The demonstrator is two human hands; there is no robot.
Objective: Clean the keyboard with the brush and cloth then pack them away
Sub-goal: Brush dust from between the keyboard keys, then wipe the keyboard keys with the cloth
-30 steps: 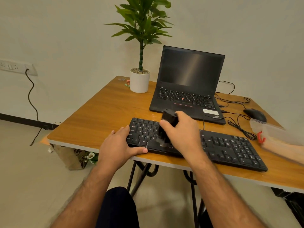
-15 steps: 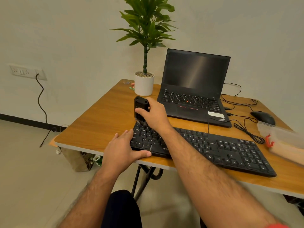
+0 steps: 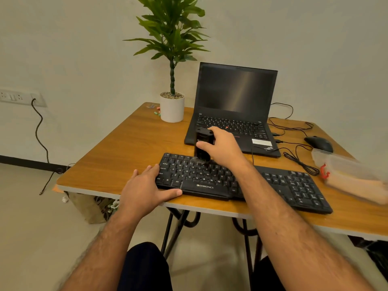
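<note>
Brush (image 3: pixel 203 145) is upright in right hand (image 3: pixel 224 149), fingers wrapped round its black body, bristles on the top rows at the left end of keyboard (image 3: pixel 237 181); left hand (image 3: pixel 144 189) lies flat and relaxed, pinning the board's left edge near the table (image 3: pixel 117 152) front. Risk, as I judge it: keyboard sits close to the table lip, so a hard stroke toward the person could skid it off if that hand lifts. Cloth not visible

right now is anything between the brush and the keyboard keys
Nothing visible. The right hand grips the black brush upright, its bristles already on the top key rows of the keyboard. The left hand rests on the keyboard's left end, clear of the brush.
</note>
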